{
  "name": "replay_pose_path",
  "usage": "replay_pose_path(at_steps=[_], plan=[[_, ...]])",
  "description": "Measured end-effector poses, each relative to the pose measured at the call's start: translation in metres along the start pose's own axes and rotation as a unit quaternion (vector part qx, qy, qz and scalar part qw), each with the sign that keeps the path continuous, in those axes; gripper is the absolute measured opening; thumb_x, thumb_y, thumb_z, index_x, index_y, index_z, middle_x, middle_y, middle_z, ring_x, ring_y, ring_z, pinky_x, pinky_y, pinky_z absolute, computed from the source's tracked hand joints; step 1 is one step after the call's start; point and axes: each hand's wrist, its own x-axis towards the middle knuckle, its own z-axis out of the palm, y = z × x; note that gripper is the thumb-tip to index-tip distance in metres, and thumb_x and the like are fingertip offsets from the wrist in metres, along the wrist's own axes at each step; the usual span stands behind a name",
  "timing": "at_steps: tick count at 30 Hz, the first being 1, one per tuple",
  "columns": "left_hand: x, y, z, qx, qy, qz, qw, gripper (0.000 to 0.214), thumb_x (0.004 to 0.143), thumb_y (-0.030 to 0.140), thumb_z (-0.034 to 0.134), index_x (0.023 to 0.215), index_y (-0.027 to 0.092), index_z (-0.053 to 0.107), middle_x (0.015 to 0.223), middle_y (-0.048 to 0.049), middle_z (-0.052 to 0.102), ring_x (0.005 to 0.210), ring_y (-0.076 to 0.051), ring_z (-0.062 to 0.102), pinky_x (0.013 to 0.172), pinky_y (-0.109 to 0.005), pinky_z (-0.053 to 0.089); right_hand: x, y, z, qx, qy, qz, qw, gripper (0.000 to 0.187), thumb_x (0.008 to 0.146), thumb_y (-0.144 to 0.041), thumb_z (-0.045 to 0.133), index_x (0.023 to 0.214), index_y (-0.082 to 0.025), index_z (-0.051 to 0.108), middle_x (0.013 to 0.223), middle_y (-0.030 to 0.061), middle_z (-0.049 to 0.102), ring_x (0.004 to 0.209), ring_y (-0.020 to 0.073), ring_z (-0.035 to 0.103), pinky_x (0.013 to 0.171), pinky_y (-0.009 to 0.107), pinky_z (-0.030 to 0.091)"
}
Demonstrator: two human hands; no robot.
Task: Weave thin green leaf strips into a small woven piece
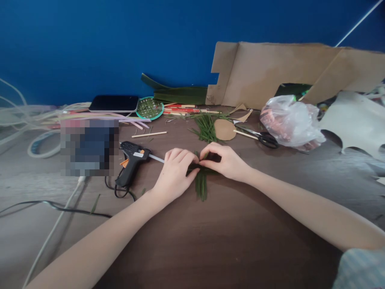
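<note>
Both my hands meet at the middle of the brown table over a small bundle of green leaf strips [201, 185]. My left hand [176, 170] has its fingers curled and pressed on the strips from the left. My right hand [224, 160] pinches the same strips from the right, fingers closed. The lower ends of the strips stick out below my hands toward me. What lies right between the fingertips is hidden.
A black glue gun [132, 162] lies just left of my left hand, its cord trailing. More cut green strips [206, 127], a cardboard disc [225, 129], scissors [264, 138], a plastic bag [290, 120], a phone [114, 103], straws and cardboard sheets [270, 72] line the back.
</note>
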Motion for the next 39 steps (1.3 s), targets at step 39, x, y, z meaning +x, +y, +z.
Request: replay_pose_path(at_steps=[39], plan=[[0.0010,0.0010,0.0025,0.112,-0.009,0.097,0.989,0.016,0.091,0.019,0.039,0.084,0.018,0.053,0.080,-0.0015,0.063,0.074,-0.018,0.053,0.064,-0.030,0.036,0.0001,0.0004,0.0002,0.005,0.026,-0.002,1.000,0.005,0.082,-0.021,0.057,0.079,-0.018,0.060,0.080,0.0021,0.062,0.077,0.0138,0.056,0.074,0.028,0.044]])
